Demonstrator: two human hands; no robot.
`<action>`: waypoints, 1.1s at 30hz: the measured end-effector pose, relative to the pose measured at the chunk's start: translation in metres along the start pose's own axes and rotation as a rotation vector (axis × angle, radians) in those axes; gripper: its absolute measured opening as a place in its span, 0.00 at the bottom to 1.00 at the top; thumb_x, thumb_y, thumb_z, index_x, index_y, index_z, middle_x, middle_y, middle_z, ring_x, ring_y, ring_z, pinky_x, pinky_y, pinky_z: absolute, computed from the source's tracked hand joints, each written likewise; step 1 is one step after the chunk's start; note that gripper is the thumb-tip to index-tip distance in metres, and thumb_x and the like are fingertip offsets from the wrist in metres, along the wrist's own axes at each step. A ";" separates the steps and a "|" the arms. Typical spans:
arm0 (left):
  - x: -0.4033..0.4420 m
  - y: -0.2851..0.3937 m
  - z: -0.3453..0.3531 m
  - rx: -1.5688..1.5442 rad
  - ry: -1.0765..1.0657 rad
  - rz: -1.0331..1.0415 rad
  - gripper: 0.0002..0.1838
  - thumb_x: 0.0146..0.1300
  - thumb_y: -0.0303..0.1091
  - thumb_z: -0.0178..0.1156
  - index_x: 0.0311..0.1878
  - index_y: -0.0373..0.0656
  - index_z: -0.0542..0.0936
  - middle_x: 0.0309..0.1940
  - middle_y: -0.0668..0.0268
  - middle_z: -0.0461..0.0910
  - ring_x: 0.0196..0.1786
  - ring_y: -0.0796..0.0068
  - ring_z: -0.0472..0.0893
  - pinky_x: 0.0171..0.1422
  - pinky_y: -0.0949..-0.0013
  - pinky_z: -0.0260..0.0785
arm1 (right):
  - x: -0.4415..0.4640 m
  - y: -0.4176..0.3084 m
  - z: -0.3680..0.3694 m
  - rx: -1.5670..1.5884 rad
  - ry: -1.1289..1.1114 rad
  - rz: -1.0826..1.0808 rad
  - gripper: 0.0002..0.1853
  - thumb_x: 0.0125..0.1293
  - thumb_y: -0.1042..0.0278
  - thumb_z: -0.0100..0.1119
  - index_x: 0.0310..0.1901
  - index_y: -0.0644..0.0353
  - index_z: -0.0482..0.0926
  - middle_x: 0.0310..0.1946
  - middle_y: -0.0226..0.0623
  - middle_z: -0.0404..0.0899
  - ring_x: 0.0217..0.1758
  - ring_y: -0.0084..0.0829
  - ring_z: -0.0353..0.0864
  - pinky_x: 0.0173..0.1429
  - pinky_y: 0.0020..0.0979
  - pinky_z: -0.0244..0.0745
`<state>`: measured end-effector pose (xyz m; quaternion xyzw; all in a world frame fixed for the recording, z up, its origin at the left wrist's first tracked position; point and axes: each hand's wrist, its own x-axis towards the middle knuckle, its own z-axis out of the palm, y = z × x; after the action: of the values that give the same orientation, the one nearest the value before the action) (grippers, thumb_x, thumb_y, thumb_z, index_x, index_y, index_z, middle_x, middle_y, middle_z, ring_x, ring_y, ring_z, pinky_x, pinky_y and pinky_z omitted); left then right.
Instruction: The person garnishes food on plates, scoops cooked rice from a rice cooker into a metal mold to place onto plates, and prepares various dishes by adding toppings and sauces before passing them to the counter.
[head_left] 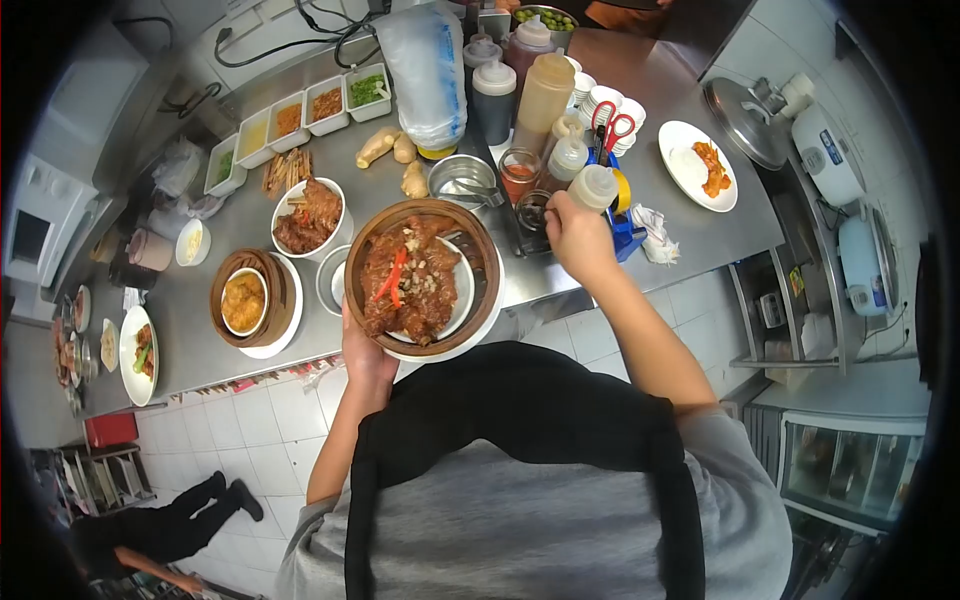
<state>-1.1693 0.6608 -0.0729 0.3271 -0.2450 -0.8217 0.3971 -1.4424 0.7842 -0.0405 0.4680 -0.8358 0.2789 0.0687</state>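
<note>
My left hand (368,348) grips the rim of a white plate (492,322) from below left. On that plate rests a round bamboo steamer (488,262), and in it a white dish (461,292) holds brown braised meat (405,310) topped with red chili strips (393,277) and pale minced bits. My right hand (580,238) is closed beside a small jar of dark sauce (533,208), in front of a white-capped squeeze bottle (595,186). What its fingers pinch, if anything, is hidden. A jar of red-orange seasoning (518,172) stands just behind the dark one.
A metal bowl with tongs (466,182), a white tub of meat (309,222) and another steamer (225,312) stand around the held plate. Several squeeze bottles (545,95) and red scissors (612,125) crowd the right side. A plated dish (688,160) lies farther right. Another person (165,520) is at lower left.
</note>
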 end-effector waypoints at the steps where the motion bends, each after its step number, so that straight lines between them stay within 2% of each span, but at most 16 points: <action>1: 0.001 0.002 0.004 0.033 -0.013 0.010 0.18 0.70 0.34 0.40 0.61 0.42 0.62 0.56 0.59 0.68 0.56 0.64 0.71 0.60 0.61 0.67 | -0.001 0.002 0.005 0.094 0.041 0.048 0.05 0.57 0.71 0.54 0.35 0.58 0.71 0.19 0.49 0.75 0.24 0.50 0.77 0.29 0.44 0.72; 3: 0.005 0.005 0.009 0.102 -0.038 0.030 0.19 0.69 0.36 0.41 0.60 0.41 0.62 0.57 0.57 0.68 0.57 0.60 0.70 0.60 0.58 0.66 | -0.004 0.008 0.018 0.286 0.125 0.145 0.06 0.56 0.72 0.54 0.36 0.58 0.72 0.20 0.51 0.75 0.24 0.51 0.76 0.29 0.43 0.72; 4: 0.009 0.005 0.006 0.089 -0.084 0.035 0.18 0.70 0.36 0.41 0.61 0.42 0.62 0.57 0.57 0.67 0.57 0.60 0.70 0.60 0.58 0.66 | -0.008 0.014 0.024 0.392 0.112 0.271 0.05 0.59 0.74 0.53 0.37 0.60 0.73 0.20 0.47 0.77 0.21 0.43 0.78 0.26 0.37 0.73; 7: 0.020 0.008 0.005 0.092 -0.109 0.000 0.18 0.70 0.36 0.40 0.61 0.43 0.62 0.57 0.57 0.67 0.57 0.60 0.70 0.60 0.58 0.66 | -0.019 -0.007 0.007 0.777 0.127 0.641 0.04 0.63 0.73 0.51 0.37 0.62 0.73 0.20 0.40 0.78 0.19 0.29 0.78 0.22 0.29 0.72; 8: 0.022 0.009 0.007 0.094 -0.121 -0.014 0.18 0.70 0.36 0.39 0.61 0.44 0.62 0.57 0.58 0.67 0.57 0.61 0.70 0.60 0.59 0.66 | -0.023 -0.009 0.005 0.832 0.161 0.662 0.05 0.65 0.73 0.49 0.38 0.65 0.71 0.21 0.36 0.77 0.20 0.21 0.76 0.21 0.22 0.71; 11: 0.024 0.014 0.017 0.099 -0.152 -0.043 0.17 0.70 0.36 0.39 0.60 0.44 0.62 0.56 0.60 0.68 0.57 0.64 0.71 0.60 0.60 0.66 | -0.033 -0.003 0.010 1.037 0.289 0.725 0.06 0.65 0.73 0.49 0.39 0.66 0.69 0.23 0.39 0.77 0.19 0.23 0.75 0.21 0.24 0.72; 15: 0.028 0.016 0.030 0.105 -0.158 -0.053 0.17 0.70 0.37 0.40 0.60 0.45 0.63 0.55 0.62 0.70 0.56 0.68 0.72 0.60 0.62 0.66 | -0.041 0.001 0.008 1.066 0.382 0.745 0.07 0.65 0.73 0.49 0.41 0.67 0.68 0.23 0.40 0.76 0.18 0.24 0.74 0.21 0.24 0.72; 26: 0.042 0.008 0.033 0.066 -0.135 -0.068 0.18 0.72 0.41 0.37 0.60 0.47 0.62 0.55 0.63 0.70 0.56 0.68 0.72 0.60 0.63 0.66 | -0.052 0.011 0.003 1.129 0.447 0.739 0.07 0.66 0.71 0.49 0.41 0.64 0.67 0.23 0.39 0.76 0.18 0.26 0.74 0.23 0.26 0.73; 32: 0.054 0.001 0.026 0.044 -0.204 -0.054 0.18 0.72 0.40 0.35 0.61 0.47 0.60 0.56 0.62 0.68 0.57 0.66 0.72 0.60 0.60 0.67 | -0.052 0.011 0.004 1.324 0.428 0.856 0.08 0.65 0.69 0.50 0.41 0.63 0.68 0.24 0.40 0.77 0.21 0.28 0.75 0.26 0.28 0.74; 33: 0.057 0.000 0.022 0.033 -0.190 -0.054 0.18 0.72 0.40 0.35 0.61 0.47 0.60 0.56 0.62 0.68 0.57 0.66 0.71 0.61 0.60 0.67 | -0.049 0.007 0.003 1.352 0.429 0.816 0.07 0.65 0.69 0.50 0.41 0.63 0.68 0.25 0.40 0.77 0.21 0.28 0.76 0.26 0.28 0.74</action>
<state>-1.2126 0.6177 -0.0778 0.2608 -0.2863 -0.8552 0.3444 -1.4203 0.8219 -0.0639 0.0038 -0.5602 0.8092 -0.1771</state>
